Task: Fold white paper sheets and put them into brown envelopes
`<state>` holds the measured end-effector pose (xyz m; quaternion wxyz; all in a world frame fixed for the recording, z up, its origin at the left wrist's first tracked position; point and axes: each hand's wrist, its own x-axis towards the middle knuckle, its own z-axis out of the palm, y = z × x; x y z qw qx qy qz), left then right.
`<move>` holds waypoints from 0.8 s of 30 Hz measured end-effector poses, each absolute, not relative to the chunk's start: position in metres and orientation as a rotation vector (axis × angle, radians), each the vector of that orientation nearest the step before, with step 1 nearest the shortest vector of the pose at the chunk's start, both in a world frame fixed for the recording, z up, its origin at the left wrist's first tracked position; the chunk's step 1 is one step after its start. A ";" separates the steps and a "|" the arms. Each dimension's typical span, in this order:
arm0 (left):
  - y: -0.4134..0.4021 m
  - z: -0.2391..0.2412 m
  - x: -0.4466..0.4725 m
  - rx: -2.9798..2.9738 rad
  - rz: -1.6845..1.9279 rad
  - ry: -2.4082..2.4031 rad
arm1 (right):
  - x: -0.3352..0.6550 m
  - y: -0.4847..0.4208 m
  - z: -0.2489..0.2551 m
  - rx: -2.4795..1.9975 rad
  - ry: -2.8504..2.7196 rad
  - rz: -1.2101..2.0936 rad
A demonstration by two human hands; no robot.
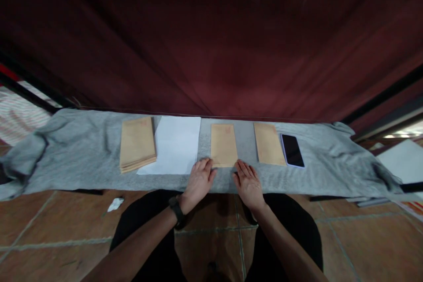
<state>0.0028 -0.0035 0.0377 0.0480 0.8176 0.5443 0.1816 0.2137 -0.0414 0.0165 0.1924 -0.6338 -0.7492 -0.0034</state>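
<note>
A brown paper envelope (224, 145) lies flat on the grey cloth in front of me. At its near left corner rests my left hand (200, 178), palm down with the fingers stretched out; a dark watch (176, 209) is on that wrist. My right hand (249, 183) lies the same way at the near right corner, fingers extended. Left of the envelope are white paper sheets (178, 143), and beyond them a stack of brown envelopes (137, 142). One more brown envelope (269, 143) lies to the right, its edge close to a phone (292, 150) with a dark screen.
The grey cloth (86, 150) covers a long narrow surface with a dark red drape (211, 53) behind it. A crumpled white tissue (115, 204) lies on the tiled floor (66, 222). Dark bars stand at both sides, with a white sheet (401, 158) at far right.
</note>
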 end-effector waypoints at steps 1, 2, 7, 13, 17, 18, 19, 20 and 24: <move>0.000 0.038 0.005 2.448 0.591 1.696 | 0.213 -0.041 0.017 -1.778 -2.098 -0.006; 0.004 0.037 0.006 2.409 0.626 1.733 | 0.213 -0.041 0.018 -1.775 -2.095 -0.003; 0.020 0.032 0.013 2.218 0.720 1.840 | 0.212 -0.040 0.017 -1.759 -2.097 -0.002; 0.033 0.026 0.015 2.092 0.816 1.857 | 0.213 -0.037 0.013 -1.750 -2.097 -0.008; 0.038 0.027 0.016 1.961 0.869 1.867 | 0.211 -0.036 0.012 -1.749 -2.081 -0.011; 0.039 0.028 0.016 1.917 0.894 1.854 | 0.211 -0.036 0.012 -1.750 -2.077 -0.015; 0.040 0.030 0.016 1.863 0.920 1.827 | 0.210 -0.036 0.013 -1.751 -2.073 -0.019; 0.042 0.032 0.016 1.798 0.942 1.784 | 0.210 -0.036 0.013 -1.752 -2.070 -0.023; 0.044 0.041 0.018 1.496 0.982 1.514 | 0.208 -0.034 0.017 -1.761 -2.052 -0.026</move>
